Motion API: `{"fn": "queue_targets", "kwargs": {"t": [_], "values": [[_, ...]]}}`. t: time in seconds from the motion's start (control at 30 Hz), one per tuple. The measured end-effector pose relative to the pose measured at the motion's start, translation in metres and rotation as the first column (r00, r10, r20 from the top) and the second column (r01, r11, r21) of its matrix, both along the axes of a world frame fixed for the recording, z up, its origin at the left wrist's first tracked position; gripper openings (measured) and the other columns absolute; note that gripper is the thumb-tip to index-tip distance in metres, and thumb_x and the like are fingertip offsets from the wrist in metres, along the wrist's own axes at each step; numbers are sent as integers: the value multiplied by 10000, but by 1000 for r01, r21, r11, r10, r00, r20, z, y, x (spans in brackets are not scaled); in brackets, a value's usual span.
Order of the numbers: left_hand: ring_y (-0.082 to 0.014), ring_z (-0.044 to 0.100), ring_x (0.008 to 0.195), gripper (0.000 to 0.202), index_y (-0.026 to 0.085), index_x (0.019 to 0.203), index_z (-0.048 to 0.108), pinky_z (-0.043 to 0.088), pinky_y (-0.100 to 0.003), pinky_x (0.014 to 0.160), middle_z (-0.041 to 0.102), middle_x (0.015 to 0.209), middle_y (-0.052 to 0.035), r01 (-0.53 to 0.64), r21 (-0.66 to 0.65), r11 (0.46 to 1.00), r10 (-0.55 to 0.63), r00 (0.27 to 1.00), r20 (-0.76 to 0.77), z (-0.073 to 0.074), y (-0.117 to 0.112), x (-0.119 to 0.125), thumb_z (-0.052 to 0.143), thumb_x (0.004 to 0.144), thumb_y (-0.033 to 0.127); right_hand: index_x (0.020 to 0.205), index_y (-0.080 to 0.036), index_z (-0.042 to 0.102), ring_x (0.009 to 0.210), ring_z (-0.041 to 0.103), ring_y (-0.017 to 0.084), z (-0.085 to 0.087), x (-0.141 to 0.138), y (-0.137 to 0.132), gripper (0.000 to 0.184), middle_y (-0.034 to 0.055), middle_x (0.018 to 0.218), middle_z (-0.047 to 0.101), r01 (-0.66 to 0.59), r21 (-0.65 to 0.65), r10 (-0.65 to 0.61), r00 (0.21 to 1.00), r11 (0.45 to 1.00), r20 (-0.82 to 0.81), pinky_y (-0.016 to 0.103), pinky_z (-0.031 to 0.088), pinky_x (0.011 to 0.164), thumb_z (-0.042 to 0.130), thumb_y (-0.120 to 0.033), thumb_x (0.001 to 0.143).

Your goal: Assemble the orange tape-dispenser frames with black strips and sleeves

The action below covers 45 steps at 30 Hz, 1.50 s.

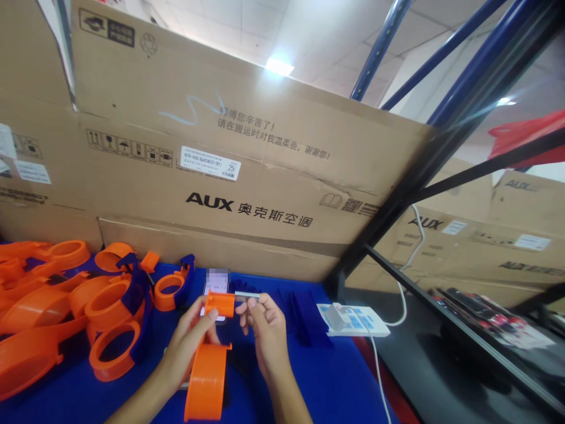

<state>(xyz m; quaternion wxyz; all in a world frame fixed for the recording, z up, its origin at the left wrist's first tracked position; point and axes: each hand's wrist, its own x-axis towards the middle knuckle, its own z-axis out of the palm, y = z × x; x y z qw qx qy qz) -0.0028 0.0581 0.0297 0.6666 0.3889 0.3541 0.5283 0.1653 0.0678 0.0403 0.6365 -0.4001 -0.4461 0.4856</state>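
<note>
An orange plastic tape dispenser (205, 383) is gripped in my left hand (189, 333), its round ring hanging down and its flat head at the top, with my thumb pressed on it. My right hand (265, 324) pinches a thin serrated metal blade (247, 295) between thumb and fingers. The teeth point up, and the blade's left end is close beside the dispenser's head; whether they touch I cannot tell. Just behind the dispenser a phone (218, 284) with a lit timer screen is partly hidden by my left hand.
Several orange dispensers (112, 351), some with blue parts, are piled on the blue table (247, 394) to the left. Dark blue pieces (304, 318) and a white power strip (353, 321) lie right. A large cardboard box (247, 176) stands behind; a black metal rack post (388, 224) slants at right.
</note>
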Motion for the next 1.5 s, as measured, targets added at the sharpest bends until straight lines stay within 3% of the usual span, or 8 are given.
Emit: {"fn": "queue_targets", "kwargs": {"t": [0.1, 0.47, 0.73, 0.87, 1.0, 1.13, 1.3, 1.5], "values": [[-117, 512, 454, 354, 213, 947, 629, 399, -212, 471, 629, 581, 38, -3, 8, 1000, 3, 999, -40, 3, 1, -2, 724, 850, 539, 818, -181, 658, 524, 507, 103, 1, 0, 0, 313, 22, 689, 697, 12, 3, -12, 999, 1000, 36, 211, 419, 468, 752, -469, 896], [-123, 497, 454, 364, 207, 933, 667, 452, -224, 497, 596, 545, 46, -26, -1, 1000, 26, 998, -62, 7, 3, -5, 745, 820, 544, 850, -190, 648, 581, 603, 142, 9, 7, -6, 257, 60, 801, 766, -33, 30, 30, 994, 999, 103, 246, 469, 514, 752, -419, 901], [-144, 530, 454, 501, 187, 1147, 669, 415, -223, 467, 633, 554, 23, 44, 31, 999, -39, 990, -138, 4, 4, -4, 734, 824, 564, 815, -194, 628, 596, 602, 150, 7, 10, -3, 300, 61, 783, 751, -36, 14, 35, 997, 999, 68, 245, 464, 511, 760, -454, 885], [-137, 515, 464, 544, 172, 1226, 645, 415, -219, 482, 626, 553, 28, 18, 58, 998, -10, 989, -148, 3, 6, -4, 718, 848, 556, 822, -182, 676, 555, 561, 136, 4, 3, -2, 318, 37, 719, 711, 7, 26, -13, 973, 1000, 230, 245, 443, 518, 715, -482, 919], [-136, 506, 477, 566, 176, 1251, 647, 449, -228, 513, 615, 549, 40, -20, 54, 998, 28, 989, -148, 2, 7, -7, 725, 844, 561, 836, -181, 718, 602, 577, 156, 0, -1, -1, 336, 26, 694, 684, 85, 80, -111, 899, 993, 424, 250, 438, 556, 665, -491, 954], [-156, 541, 489, 604, 178, 1256, 679, 479, -250, 534, 624, 549, 35, -53, 34, 998, 57, 989, -139, 0, 9, -10, 762, 796, 561, 843, -196, 728, 626, 591, 166, 2, 1, -4, 367, 20, 711, 684, 56, 127, -116, 838, 990, 533, 257, 440, 589, 578, -490, 1004], [-171, 554, 487, 635, 157, 1282, 685, 502, -275, 549, 609, 528, 32, -65, 23, 998, 67, 988, -141, 1, 10, -11, 764, 791, 553, 811, -211, 722, 614, 567, 164, 7, 6, -7, 389, 0, 667, 643, 25, 157, -118, 778, 987, 617, 260, 399, 595, 524, -461, 1035], [-172, 561, 495, 712, 157, 1373, 638, 519, -280, 563, 617, 534, 32, -42, 14, 999, 44, 988, -148, 3, 12, -14, 771, 787, 539, 751, -208, 669, 624, 573, 161, 6, 9, -7, 439, -1, 671, 630, 4, 123, -81, 772, 992, 630, 262, 393, 603, 476, -457, 1057]]}}
